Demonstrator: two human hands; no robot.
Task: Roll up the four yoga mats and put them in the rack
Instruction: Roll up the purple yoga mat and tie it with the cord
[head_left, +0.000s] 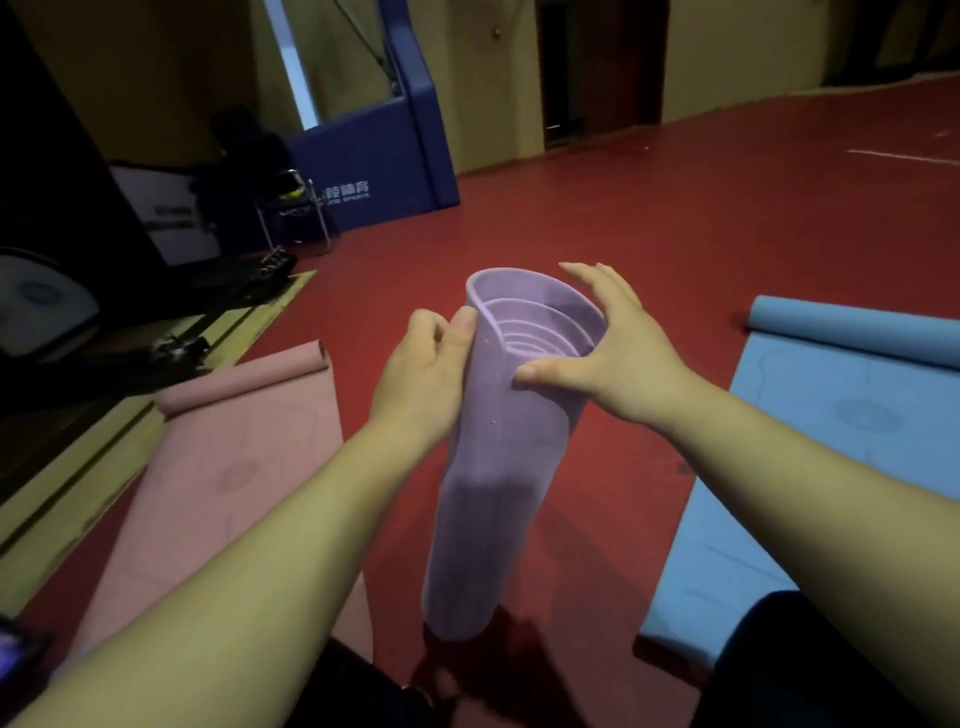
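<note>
A rolled purple yoga mat (493, 467) stands on end on the red floor in front of me, its spiral top end facing up. My left hand (423, 374) grips the roll's upper left side, thumb against the outer layer. My right hand (597, 343) covers the top right rim, thumb pressed on the front and fingers curved over the far edge. A pink mat (234, 457) lies flat at the left with its far end curled. At the right lies a blue mat (810, 457), flat, its far end also partly rolled.
A blue padded structure (384, 150) with white lettering stands at the back. Dark bags and equipment (104, 291) crowd the left side beside a yellow-green floor strip. A metal-framed chair (291, 218) sits near the blue pad. Red floor (675, 218) stretches ahead and to the right.
</note>
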